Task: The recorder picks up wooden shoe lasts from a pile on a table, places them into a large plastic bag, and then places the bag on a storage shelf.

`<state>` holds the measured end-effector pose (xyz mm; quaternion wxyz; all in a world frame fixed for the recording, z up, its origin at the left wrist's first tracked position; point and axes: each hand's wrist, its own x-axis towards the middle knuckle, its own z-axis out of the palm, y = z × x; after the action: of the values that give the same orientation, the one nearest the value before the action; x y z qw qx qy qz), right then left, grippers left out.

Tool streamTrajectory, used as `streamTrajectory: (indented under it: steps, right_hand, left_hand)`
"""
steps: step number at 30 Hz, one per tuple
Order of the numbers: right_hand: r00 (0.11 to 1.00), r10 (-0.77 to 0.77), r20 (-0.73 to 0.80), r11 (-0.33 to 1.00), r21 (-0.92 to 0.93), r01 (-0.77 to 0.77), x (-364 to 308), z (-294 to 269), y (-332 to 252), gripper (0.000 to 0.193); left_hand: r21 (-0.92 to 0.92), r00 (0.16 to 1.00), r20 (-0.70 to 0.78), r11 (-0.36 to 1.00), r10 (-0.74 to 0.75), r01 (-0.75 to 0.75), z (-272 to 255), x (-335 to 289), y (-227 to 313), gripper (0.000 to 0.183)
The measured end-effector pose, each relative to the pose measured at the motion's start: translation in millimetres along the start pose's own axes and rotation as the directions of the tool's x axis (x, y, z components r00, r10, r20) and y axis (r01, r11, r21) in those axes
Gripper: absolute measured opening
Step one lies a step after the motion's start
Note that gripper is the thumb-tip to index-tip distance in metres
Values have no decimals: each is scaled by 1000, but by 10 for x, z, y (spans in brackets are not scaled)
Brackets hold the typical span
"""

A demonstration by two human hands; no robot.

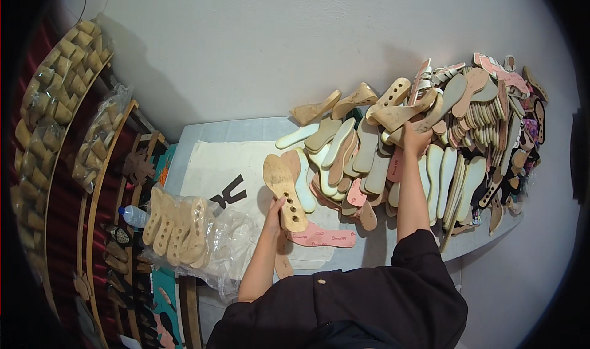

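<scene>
My left hand [276, 214] is closed round the heel end of a beige shoe sole [281, 178]. Several dark round holes run along that end of it, and it is lifted over the white sheet. My right hand [416, 139] reaches into the pile, its fingers wrapped on a beige wedge sole [424, 123]. Another wedge sole [402, 112] lies against it, just beyond the fingers. Grey and white insoles [369, 143] are heaped between my hands. Below the left-hand sole, a pink printed insole [326, 236] rests on the white sheet [212, 164].
Clear plastic [230, 241] wraps several beige soles [178, 226] at the table's left, beside a water bottle [133, 215]. Shelves [98, 183] holding bagged heels [67, 72] stand farther left. Stacked insoles and sandals [491, 121] crowd the table's right end, near the wall [307, 42].
</scene>
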<state>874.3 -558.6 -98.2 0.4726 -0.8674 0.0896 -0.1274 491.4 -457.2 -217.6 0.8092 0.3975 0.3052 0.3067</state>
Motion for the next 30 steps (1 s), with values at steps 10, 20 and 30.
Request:
streamTrajectory:
  steps: [10,20,30]
  right_hand:
    - [839,-151,522,488,778,-396,-99,-754,1110,18]
    - [341,-174,924,310,380,-872,-1103,-919,1597,38]
    - [164,-175,971,328,215,-920,-1452,-1176,1668,37]
  left_hand:
    - [76,998,9,995,59,-60,-196,13,-186,55]
    - [351,993,-43,929,-107,115,139,-188,-204,52]
    - [526,989,113,850,-93,20,118,-166,-571,50]
